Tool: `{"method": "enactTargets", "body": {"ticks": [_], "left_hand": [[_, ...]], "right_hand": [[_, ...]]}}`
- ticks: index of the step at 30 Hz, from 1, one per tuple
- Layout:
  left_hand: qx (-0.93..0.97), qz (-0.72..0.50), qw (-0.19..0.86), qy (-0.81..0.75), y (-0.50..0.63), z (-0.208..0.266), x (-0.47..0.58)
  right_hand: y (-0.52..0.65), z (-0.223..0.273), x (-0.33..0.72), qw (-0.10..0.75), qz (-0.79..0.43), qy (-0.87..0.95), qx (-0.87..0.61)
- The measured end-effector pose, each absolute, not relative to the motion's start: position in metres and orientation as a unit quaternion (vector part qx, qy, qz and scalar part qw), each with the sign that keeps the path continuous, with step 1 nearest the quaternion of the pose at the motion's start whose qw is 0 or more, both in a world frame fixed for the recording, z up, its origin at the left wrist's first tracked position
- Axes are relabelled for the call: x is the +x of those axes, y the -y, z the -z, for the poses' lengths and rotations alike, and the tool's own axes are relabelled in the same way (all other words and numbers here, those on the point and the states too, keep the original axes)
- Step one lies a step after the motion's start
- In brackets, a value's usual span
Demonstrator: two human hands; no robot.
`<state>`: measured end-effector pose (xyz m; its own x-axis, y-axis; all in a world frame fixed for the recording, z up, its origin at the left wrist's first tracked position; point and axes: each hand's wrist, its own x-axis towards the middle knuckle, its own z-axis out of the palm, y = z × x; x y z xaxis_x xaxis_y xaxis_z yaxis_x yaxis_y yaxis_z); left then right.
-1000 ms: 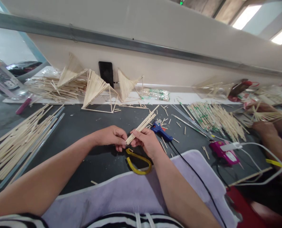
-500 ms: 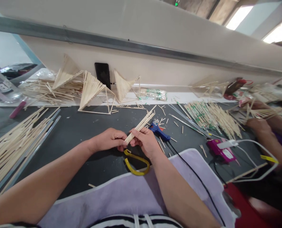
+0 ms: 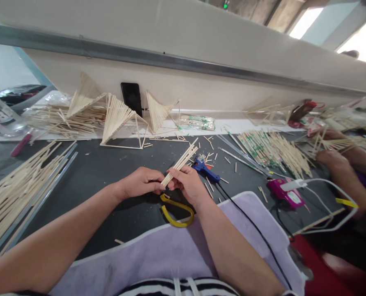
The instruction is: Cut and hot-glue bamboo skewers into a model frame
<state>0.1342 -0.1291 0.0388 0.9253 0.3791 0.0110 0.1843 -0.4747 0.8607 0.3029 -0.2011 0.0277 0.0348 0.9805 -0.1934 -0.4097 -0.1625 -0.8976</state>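
Observation:
A small bundle of thin wooden sticks (image 3: 185, 156) slants up and away between my hands. My right hand (image 3: 185, 181) is closed around its middle, thumb on top. At the near end, the fingers of my left hand (image 3: 146, 181) pinch the stick ends. Just below my hands lies a yellow curved handle (image 3: 179, 224), seemingly of a cutting tool whose other end is hidden under my hands. Right of the bundle rests a blue glue gun (image 3: 206, 169) with a black cord, among short stick offcuts.
Loose sticks (image 3: 22, 185) and clear strips lie at left. Stick frames (image 3: 118, 119) and a black phone (image 3: 132, 98) stand along the wall. Packaged sticks (image 3: 256, 148), a magenta power adapter (image 3: 286, 193) with cables, and a co-worker's hands (image 3: 333, 162) are at right. A lilac cloth (image 3: 247, 230) covers the near edge.
The whole view has shifted slightly. Both hands keep their hold on the sticks, with little visible movement of the fingers.

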Motion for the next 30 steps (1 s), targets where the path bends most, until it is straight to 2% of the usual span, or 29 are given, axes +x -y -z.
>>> {"method": "enactTargets", "body": {"ticks": [16,21,25,30], "left_hand": [[0.832,-0.064,0.526,-0.164,0.1229,-0.0366,0.1310],[0.781,-0.042,0.594,-0.189,0.1240,-0.0347,0.1320],[0.733,-0.071,0.639,-0.222,0.1270,-0.0363,0.1346],[0.749,-0.077,0.606,-0.258,0.1303,-0.0384,0.1372]], "right_hand": [[0.2003,-0.0282,0.3039,0.555,-0.612,0.324,-0.461],[0.1998,-0.0278,0.3028,0.564,-0.579,0.342,-0.480],[0.2001,-0.0293,0.3010,0.558,-0.553,0.368,-0.498],[0.2012,-0.0282,0.2988,0.543,-0.553,0.387,-0.500]]}}
